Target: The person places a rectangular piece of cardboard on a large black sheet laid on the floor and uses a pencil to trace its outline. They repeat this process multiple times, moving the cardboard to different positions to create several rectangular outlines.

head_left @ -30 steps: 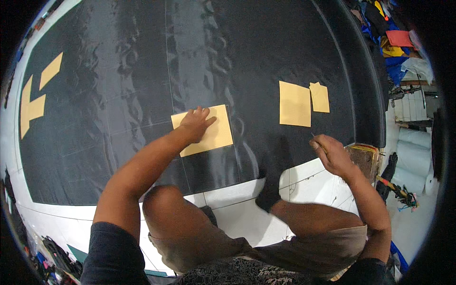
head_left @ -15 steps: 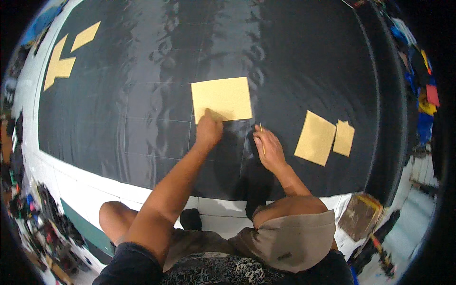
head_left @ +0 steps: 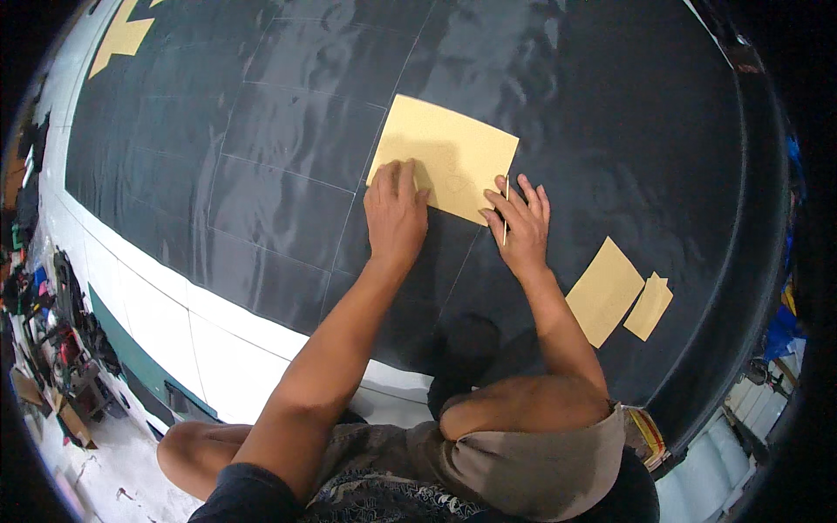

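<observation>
A yellow rectangular card (head_left: 453, 152) lies on a black sheet (head_left: 288, 157) marked with thin pale lines. My left hand (head_left: 397, 213) rests on the card's lower left corner, fingertips on its surface and nothing held. At the lower right corner is my right hand (head_left: 521, 227), its thumb and forefinger at the card's edge. A thin, pale yellow, pencil-like stick (head_left: 506, 213) lies in that hand between the fingers, while the other fingers are spread. The card's lower left edge is partly hidden by my left hand.
On the right lie another yellow card (head_left: 608, 288) and a smaller yellow piece (head_left: 649, 307). More yellow cut pieces (head_left: 126, 39) sit at the far left. White tiles (head_left: 131, 253) border the sheet, with assorted clutter (head_left: 70, 340) beyond on the left.
The view has turned, so the card appears slanted. My left hand went from a pointing finger to several fingers on the card. My right hand has moved up to the card's corner, still with the stick.
</observation>
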`<state>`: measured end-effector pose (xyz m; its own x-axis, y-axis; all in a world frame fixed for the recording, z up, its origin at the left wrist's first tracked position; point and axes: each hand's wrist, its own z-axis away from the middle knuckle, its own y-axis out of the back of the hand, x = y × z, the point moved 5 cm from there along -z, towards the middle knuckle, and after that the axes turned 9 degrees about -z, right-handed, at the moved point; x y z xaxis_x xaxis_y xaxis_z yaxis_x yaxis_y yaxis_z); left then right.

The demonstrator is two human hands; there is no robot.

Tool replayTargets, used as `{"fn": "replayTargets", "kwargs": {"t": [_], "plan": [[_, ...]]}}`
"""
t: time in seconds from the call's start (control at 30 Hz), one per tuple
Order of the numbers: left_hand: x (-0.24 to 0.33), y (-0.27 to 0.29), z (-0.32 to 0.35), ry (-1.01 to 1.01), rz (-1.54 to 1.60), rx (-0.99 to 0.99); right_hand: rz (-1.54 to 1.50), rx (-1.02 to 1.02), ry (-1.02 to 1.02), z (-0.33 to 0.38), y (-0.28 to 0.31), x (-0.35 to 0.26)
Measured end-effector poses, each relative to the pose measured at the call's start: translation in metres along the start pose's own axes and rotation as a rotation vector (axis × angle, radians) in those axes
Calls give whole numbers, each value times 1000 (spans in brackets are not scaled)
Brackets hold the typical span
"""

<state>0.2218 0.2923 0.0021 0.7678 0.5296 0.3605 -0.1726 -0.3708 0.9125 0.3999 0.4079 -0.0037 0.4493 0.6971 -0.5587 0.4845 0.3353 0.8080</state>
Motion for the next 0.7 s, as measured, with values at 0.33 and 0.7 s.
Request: {"fn": "replayTargets", "kwargs": {"t": [0.33, 0.7], "plan": [[-5, -13, 2, -113, 130, -47, -20, -32, -18, -2, 0, -4], [-5, -18, 14, -69, 137, -23, -6, -40, -1, 1, -3, 2]]}}
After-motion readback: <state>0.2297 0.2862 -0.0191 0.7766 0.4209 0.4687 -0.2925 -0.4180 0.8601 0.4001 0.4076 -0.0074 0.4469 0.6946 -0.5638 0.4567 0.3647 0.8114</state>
